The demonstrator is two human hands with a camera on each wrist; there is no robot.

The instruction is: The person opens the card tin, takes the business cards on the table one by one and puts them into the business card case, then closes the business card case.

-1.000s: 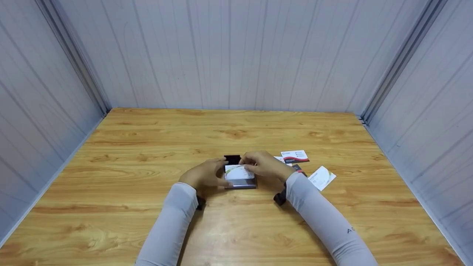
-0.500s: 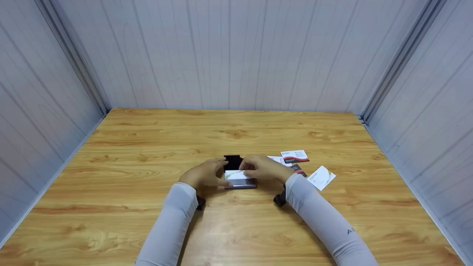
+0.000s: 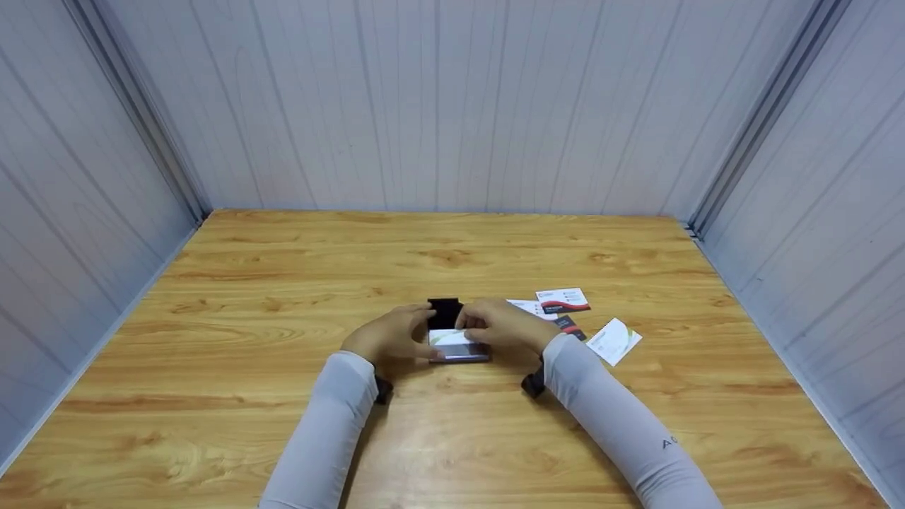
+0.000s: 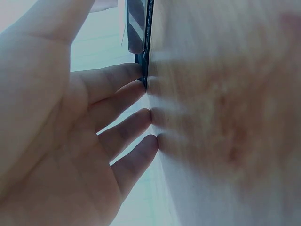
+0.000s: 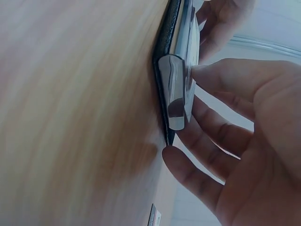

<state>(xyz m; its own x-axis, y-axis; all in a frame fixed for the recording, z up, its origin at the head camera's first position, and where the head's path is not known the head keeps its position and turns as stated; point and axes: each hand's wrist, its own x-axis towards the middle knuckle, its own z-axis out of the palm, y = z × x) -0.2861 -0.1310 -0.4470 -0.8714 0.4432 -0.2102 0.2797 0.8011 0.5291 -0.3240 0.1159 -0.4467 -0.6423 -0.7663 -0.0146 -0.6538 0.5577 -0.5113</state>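
A card case point(image 3: 445, 313) lies unfolded on the table, its black lid flap away from me and its shiny metal box point(image 5: 171, 92) toward me. Partly over that box is a white business card point(image 3: 447, 335) with a green curve. The right hand point(image 3: 508, 326) pinches this card between thumb and bent index finger; its other fingers reach down beside the case in the right wrist view. Along the case's left side, the left hand point(image 3: 387, 335) rests with thumb at the near corner and loosely spread fingers point(image 4: 126, 133) touching the flap edge and the tabletop.
Right of the case lie several loose business cards: a white one with a red-and-black band point(image 3: 563, 300), a dark one point(image 3: 569, 326) and a tilted white one point(image 3: 614, 341). Pale panel walls point(image 3: 452, 106) enclose the wooden table point(image 3: 445, 438) at back and sides.
The right hand has slid the white card toward me over the metal box, uncovering more of the black flap. The left hand has stayed in place.
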